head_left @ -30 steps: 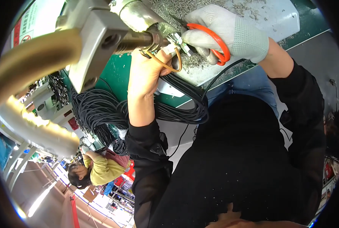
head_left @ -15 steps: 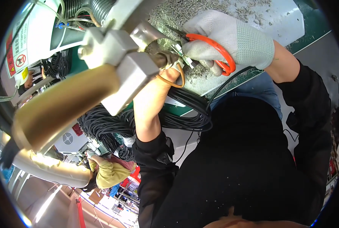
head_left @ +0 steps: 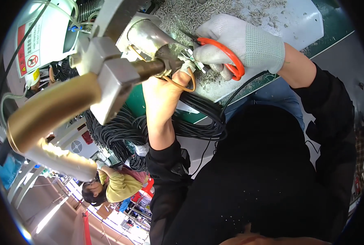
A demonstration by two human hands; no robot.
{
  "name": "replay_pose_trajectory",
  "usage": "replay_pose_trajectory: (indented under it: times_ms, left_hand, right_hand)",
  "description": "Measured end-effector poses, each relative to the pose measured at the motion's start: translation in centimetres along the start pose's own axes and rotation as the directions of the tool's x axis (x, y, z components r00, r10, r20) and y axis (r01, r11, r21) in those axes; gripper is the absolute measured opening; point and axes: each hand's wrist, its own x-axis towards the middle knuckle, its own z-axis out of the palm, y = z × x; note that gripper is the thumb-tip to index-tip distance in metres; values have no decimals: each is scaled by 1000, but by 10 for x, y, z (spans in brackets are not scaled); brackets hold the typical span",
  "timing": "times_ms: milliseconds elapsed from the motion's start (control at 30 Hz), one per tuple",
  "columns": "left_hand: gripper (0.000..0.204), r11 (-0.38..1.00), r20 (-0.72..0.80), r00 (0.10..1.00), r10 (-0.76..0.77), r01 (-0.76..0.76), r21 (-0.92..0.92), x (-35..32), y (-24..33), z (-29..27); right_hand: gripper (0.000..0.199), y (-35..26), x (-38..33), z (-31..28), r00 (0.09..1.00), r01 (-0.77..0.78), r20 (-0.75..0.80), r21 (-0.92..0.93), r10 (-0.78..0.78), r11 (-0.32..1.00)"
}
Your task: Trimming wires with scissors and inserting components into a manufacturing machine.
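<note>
My right hand [head_left: 249,43], in a white knit glove, is closed on a pair of red-handled scissors [head_left: 238,61]; their dark blades point up and left. Its fingertips reach a small silvery connector [head_left: 197,61] with a greenish part. From the other side my left hand [head_left: 165,87] comes up to the same piece. Its thumb, with a white cover on the tip, is bent at the connector and seems to pinch it. The other left fingers are hidden behind a metal nozzle [head_left: 149,68]. An orange-brown cord [head_left: 193,85] loops beside that thumb.
Many small metal bits [head_left: 247,12] cover the pale work tray [head_left: 306,24]. A brass-coloured tube with a metal block [head_left: 116,77] juts over my left forearm. Coiled black cables [head_left: 202,128] hang at the bench edge. A co-worker in a yellow top [head_left: 122,185] sits at lower left.
The view has shifted slightly, so the brass-coloured tube and block stand farther left and uncover more of the nozzle and my left wrist. Both hands stay at the connector; the scissors remain in my right hand.
</note>
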Motion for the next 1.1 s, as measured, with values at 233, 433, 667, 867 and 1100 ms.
replay_pose_trajectory:
  times_ms: [233, 433, 667, 867, 1100]
  left_hand:
    - [26, 960, 146, 975, -169, 196, -202, 6, -9, -9]
    - [26, 969, 159, 981, -109, 140, -202, 5, -9, -9]
    - [26, 976, 138, 980, -141, 162, -149, 1, -10, -12]
    - [26, 984, 4, 984, -177, 177, 0, -4, -5, -7]
    - [27, 982, 20, 990, -142, 143, -126, -5, -6, -7]
  right_hand:
    - [28, -4, -5, 10, 994, 40, -104, 21, -37, 999]
    - [23, 9, 0, 3, 941, 325, -4, -269, -339, 906]
    - [12, 15, 4, 3, 992, 123, 6, -32, -123, 992]
    - [10, 27, 8, 3, 985, 173, 8, 18, -173, 985]
    - [12, 25, 7, 1, 750, 641, 65, -311, -658, 701]
